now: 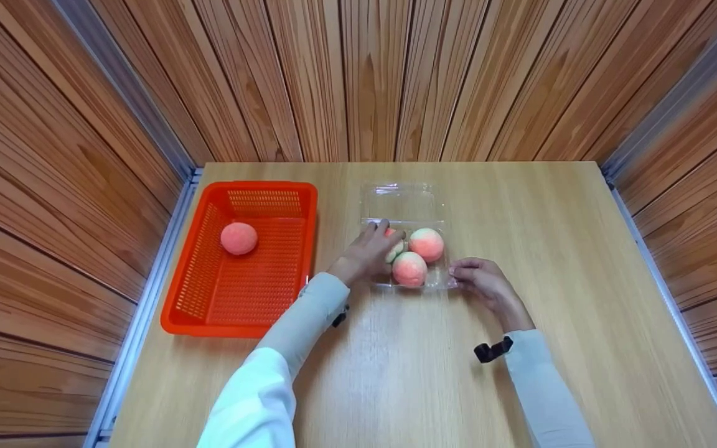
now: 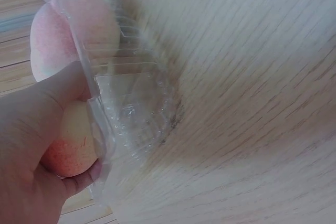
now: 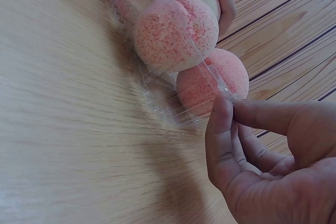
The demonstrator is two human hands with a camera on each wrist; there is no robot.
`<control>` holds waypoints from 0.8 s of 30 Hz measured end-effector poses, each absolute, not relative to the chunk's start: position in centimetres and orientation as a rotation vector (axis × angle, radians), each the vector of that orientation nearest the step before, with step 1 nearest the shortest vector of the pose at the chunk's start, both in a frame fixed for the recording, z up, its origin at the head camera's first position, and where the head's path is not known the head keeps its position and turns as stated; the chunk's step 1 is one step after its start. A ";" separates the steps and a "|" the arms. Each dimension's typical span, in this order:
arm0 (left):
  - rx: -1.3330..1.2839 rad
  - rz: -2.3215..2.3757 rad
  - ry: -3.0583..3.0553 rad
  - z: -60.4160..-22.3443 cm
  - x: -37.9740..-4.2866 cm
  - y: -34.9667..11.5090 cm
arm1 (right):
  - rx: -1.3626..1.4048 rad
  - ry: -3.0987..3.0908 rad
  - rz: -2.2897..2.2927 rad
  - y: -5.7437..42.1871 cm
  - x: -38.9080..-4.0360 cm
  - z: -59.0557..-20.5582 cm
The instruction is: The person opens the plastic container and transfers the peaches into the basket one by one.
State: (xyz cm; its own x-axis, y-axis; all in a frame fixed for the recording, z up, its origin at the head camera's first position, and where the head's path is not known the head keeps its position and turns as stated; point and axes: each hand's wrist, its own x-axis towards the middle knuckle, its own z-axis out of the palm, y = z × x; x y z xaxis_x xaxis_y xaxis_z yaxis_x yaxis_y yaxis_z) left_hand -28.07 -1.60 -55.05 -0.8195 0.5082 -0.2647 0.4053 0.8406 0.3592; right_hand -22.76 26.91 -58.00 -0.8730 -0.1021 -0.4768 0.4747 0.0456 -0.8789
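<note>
A clear plastic clamshell box lies with its lid laid back on the table. In its near half sit a peach at the back right and another peach in front. My left hand grips a third peach at the box's left side, fingers curled over it and partly hiding it. At the near right corner, my right hand pinches the box's rim between thumb and fingers, plainly seen in the right wrist view.
Left of the box stands an orange-red plastic basket with one pink peach inside. Wood-panelled walls enclose the light wooden table at the back and both sides.
</note>
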 end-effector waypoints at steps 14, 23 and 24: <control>0.689 0.487 2.675 -54.5 -27.8 -1.4 | 0.374 1.943 -1.840 27.0 -22.7 -57.9; 0.657 0.603 2.635 -53.7 -27.8 -1.5 | 0.376 1.953 -1.820 27.0 -22.7 -57.7; 0.656 0.604 2.635 -53.6 -27.8 -1.4 | 0.375 1.954 -1.819 27.0 -22.7 -57.7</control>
